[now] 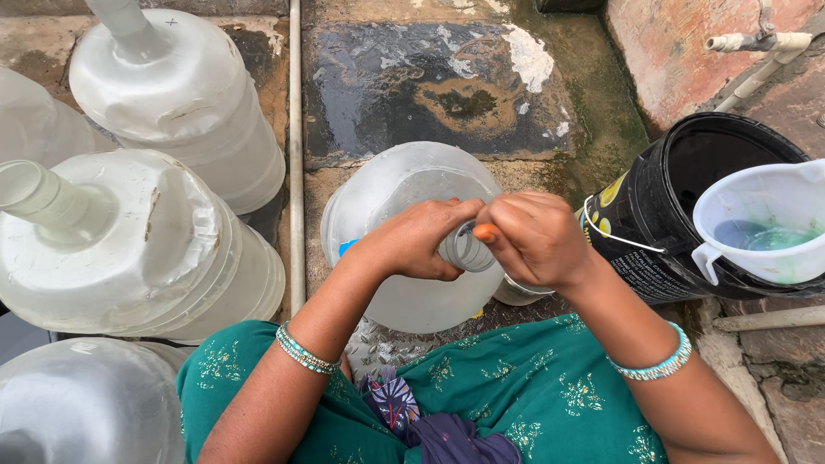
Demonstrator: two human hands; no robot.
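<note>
Between the knees, a translucent water jug (404, 249); left hand (417, 241) and right hand (537, 241) both clasp its ribbed neck.

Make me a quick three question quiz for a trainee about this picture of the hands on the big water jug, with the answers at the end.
1. True or false: both hands are at the neck of the clear water jug.
2. What sits on the rim of the black bucket? A) a white jug with a handle B) a metal plate C) a red brush
3. On which side of the person do the other large bottles stand?

Key
1. True: the left hand and the right hand meet at the neck.
2. A, the white measuring jug, with a little greenish liquid inside.
3. The left side, beyond the thin pipe.
</note>
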